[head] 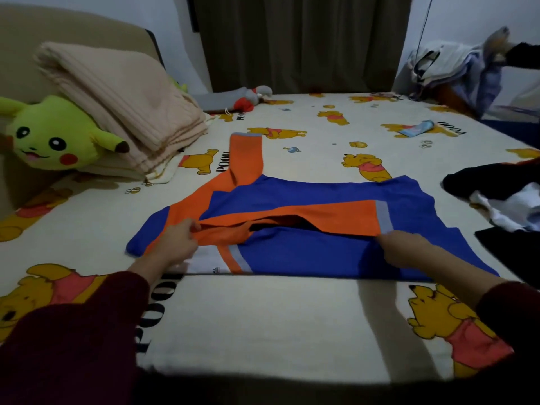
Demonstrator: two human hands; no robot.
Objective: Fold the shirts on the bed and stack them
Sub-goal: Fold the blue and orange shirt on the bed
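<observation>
1. The blue and orange shirt (306,252) lies spread flat in the middle of the bed (263,317), near the person, on the sheet with the yellow bear print.

2. I judge that the step in hand is the folding of this one shirt. One orange sleeve (336,217) is already laid across the blue body, with its grey cuff at the right. The other sleeve (245,156) points away to the far side.

3. The left hand (178,244) pinches the orange cloth at the shoulder; thumb and fingers are closed on it. The right hand (403,247) is at the grey cuff of the folded sleeve. Its fingers are curled at the edge of the cloth and seem to grip it, but the tips are hidden from me.

4. The long axis of the shirt runs left to right across the bed. The shoulder part is at the left, so the hem should be at the right. The near edge is a straight line, parallel to the near side of the bed.

5. The next move, I think, calls for bringing the far sleeve in over the body, then folding the shirt along its length. Both hands must keep the layers flat, because the cloth looks thin and slippery.

6. Stacking is not yet begun. A dark and white heap of clothes (502,194) waits at the right, just beside the shirt.
</observation>
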